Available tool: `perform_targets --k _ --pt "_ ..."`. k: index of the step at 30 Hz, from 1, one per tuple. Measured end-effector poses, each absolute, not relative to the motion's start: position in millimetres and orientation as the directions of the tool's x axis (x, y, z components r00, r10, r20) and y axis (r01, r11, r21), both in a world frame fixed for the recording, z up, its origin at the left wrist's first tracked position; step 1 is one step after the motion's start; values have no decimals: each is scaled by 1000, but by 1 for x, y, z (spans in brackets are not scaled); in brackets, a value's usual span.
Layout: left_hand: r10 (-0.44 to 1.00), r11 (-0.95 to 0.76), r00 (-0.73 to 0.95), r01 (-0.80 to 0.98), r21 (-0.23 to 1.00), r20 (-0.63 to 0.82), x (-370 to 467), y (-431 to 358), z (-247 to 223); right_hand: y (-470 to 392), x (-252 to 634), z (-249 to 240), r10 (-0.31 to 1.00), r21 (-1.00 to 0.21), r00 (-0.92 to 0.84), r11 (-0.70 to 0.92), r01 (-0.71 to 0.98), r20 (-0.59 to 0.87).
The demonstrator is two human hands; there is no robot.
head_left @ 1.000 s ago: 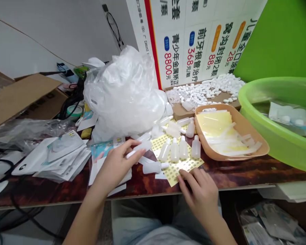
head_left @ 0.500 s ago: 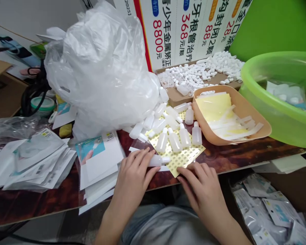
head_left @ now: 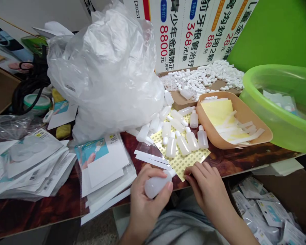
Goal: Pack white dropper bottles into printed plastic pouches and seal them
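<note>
My left hand (head_left: 146, 200) is wrapped round a translucent white bottle (head_left: 155, 186), lifted at the table's front edge, its cap pointing right. My right hand (head_left: 206, 182) has its fingers pressed together at the lower corner of a yellow sticker sheet (head_left: 191, 163); whether it pinches the sheet or a sticker is too small to tell. Several capped bottles (head_left: 171, 145) stand or lie on the sheet and behind it. White strips (head_left: 151, 158) on clear film lie left of the sheet.
A large plastic bag (head_left: 104, 75) fills the back left. Packaging cards (head_left: 107, 166) and filled packets (head_left: 33, 166) lie left. An orange tray (head_left: 255, 143) with paper strips, a green basin (head_left: 277, 136) and white caps (head_left: 206, 76) are right and behind. A box of packets (head_left: 272, 211) sits below right.
My left hand has closed round the bottle that lay under its fingers and lifted it toward me. My right hand stays at the sheet's corner, its fingers closer together. The view has shifted slightly.
</note>
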State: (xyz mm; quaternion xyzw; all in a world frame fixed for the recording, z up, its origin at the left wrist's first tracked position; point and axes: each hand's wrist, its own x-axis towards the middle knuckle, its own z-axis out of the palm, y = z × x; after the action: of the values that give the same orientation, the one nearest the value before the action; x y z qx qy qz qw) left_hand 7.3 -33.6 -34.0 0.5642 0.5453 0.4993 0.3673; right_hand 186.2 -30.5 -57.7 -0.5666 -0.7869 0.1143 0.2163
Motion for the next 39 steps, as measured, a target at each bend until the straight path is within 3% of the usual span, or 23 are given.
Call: perform_targets --k 3,6,11,18,23,25,28,31,36,39 --pt "968 -251 109 426 869 226 19 -29 -35 -32 180 -59 946 -379 -246 312 871 212" --pt "954 -258 257 430 865 157 26 -24 -36 -32 175 -59 950 -353 -226 291 889 214" --pt "987 -140 143 493 859 79 26 -18 -41 -35 181 -58 943 -395 -254 322 860 215" --pt "991 -119 119 531 839 65 25 -22 -48 -38 190 -58 921 -439 -269 373 817 282" --pt "991 -100 132 528 844 35 23 -21 -43 -36 185 -54 957 -557 -183 280 782 225" --pt "989 -105 140 530 842 36 23 -21 -42 -38 182 -51 968 -687 -125 242 685 218" --pt "988 -120 150 534 837 46 22 -21 -43 -42 179 -46 980 -949 45 176 263 194" --pt "984 -144 170 530 836 62 21 -22 -44 -40 176 -40 990 -991 122 85 -107 72" --pt "973 -188 213 515 836 88 20 -21 -42 -31 169 -26 999 -991 -41 -21 -134 -15" --pt "969 -206 226 514 832 100 20 -20 -41 -28 162 -18 999 -996 -13 -49 -81 -48"
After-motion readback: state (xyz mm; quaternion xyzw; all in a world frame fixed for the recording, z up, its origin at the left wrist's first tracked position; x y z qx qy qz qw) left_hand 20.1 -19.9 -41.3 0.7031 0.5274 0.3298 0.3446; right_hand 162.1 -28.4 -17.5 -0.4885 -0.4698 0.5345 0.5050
